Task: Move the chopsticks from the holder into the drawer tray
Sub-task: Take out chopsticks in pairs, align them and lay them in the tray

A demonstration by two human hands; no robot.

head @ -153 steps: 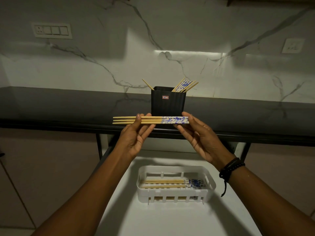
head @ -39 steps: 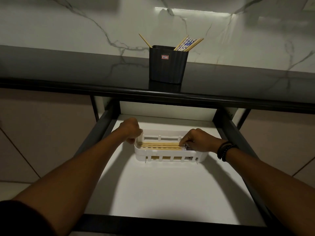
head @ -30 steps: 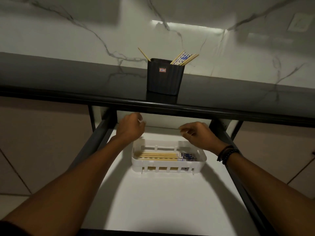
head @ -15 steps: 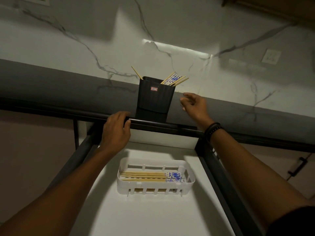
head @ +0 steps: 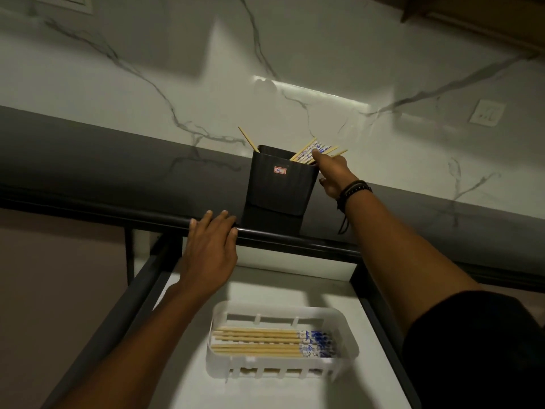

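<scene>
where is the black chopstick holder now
The holder stands upper centre in the head view, on the countertop near its front edge, between the left hand on that edge and the right hand at its chopsticks.

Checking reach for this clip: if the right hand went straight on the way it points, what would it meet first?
The patterned ends of the chopsticks leaning out of the black holder; the fingertip of the right hand looks at or on them, though depth is unclear.
</scene>
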